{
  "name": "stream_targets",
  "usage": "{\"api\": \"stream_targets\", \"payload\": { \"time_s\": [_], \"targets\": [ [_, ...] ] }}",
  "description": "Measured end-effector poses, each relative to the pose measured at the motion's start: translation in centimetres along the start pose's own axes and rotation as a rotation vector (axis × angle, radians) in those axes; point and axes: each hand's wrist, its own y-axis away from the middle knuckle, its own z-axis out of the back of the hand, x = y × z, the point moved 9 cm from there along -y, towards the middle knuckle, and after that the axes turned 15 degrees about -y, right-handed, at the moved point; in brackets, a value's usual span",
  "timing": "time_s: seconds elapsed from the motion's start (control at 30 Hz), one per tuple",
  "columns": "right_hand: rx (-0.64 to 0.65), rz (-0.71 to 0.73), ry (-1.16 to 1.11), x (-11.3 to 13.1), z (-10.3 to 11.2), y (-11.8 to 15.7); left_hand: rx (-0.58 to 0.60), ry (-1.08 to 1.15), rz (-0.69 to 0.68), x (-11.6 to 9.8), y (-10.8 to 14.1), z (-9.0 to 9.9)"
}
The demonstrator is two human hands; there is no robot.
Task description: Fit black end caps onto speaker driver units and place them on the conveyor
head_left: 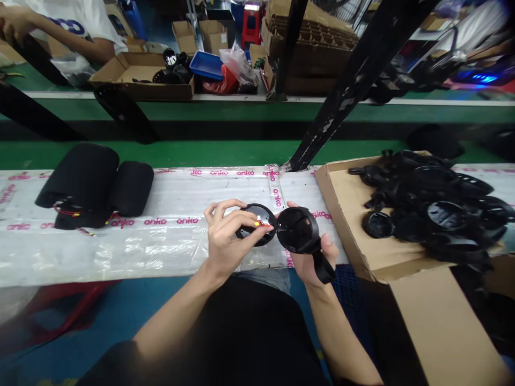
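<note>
Black ring [262,212] in left grip [228,237]; black housing [293,229] in right grip [308,265].

Pink "anko" repeats across the clear plastic film [169,236]; blue lettering on a co-worker's white shirt [66,24] is cut off, unreadable.

A long workbench [161,257] runs across the lower middle of the frame, covered in clear plastic sheeting and pink-printed "anko" tape [219,172]. At its left lie two black padded cushions [76,177] with thin red wire [68,212] along their near edge, and at its right sits an open cardboard box [341,225] heaped with black round plastic housings [442,214]. Beyond, at the upper left, a green-edged bench [201,110] carries a cardboard tray [139,75] of black parts [173,75].
</note>
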Motion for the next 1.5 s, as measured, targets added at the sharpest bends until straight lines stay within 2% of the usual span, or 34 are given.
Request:
{"api": "stream_targets", "payload": {
  "time_s": [0.13,0.23,0.33,0.43,0.57,0.67,0.77,0.83,0.87,1.0,1.03,1.1,1.23,1.4,1.5],
  "targets": [
    [-0.02,0.021,-0.011,0.0,1.4,-0.2,-0.003,0.073,-0.143,-0.4,-0.3,-0.4],
    [-0.026,0.026,0.035,-0.6,3.1,-0.9,0.042,0.058,-0.076,0.1,-0.6,-0.7],
    [0.052,-0.01,0.089,-2.0,4.2,-1.2,0.017,0.047,-0.018,-0.2,-0.5,-0.3],
    [0.171,-0.001,0.245,-3.3,4.8,-0.6,-0.033,0.096,-0.04,-1.0,-0.3,0.1],
    [0.265,0.036,0.523,-3.7,5.7,0.8,-0.08,0.19,-0.153,-1.8,-0.4,0.2],
    [0.239,0.052,0.704,-3.7,5.7,1.2,-0.047,0.246,-0.21,-1.9,-0.8,0.1],
    [0.173,0.119,0.833,-3.6,4.8,0.5,0.008,0.296,-0.251,-2.1,-1.2,0.1],
    [0.127,0.131,0.76,-3.4,4.6,-0.4,0.039,0.335,-0.274,-2.3,-1.5,0.1],
    [0.1,0.123,0.647,-3.3,4.8,-0.9,0.051,0.354,-0.278,-2.3,-1.5,0.1],
    [-0.028,0.069,-0.081,-1.8,5.4,-2.0,0.075,0.404,-0.266,-2.2,-1.6,-0.1],
    [-0.035,0.066,-0.227,-1.3,4.9,-2.0,0.076,0.405,-0.266,-2.2,-1.6,-0.2],
    [-0.029,0.082,-0.381,-0.3,3.3,-2.0,0.075,0.403,-0.264,-2.3,-1.6,-0.2],
    [-0.028,0.222,-0.358,1.7,0.8,-1.6,0.067,0.422,-0.213,-2.0,-1.6,-0.3],
    [-0.047,0.363,-0.124,3.4,0.7,-0.7,0.056,0.433,-0.201,-1.9,-1.5,-0.3],
    [0.017,0.44,-0.023,4.8,0.3,0.1,0.043,0.414,-0.199,-1.9,-1.5,-0.2]
  ]
}}
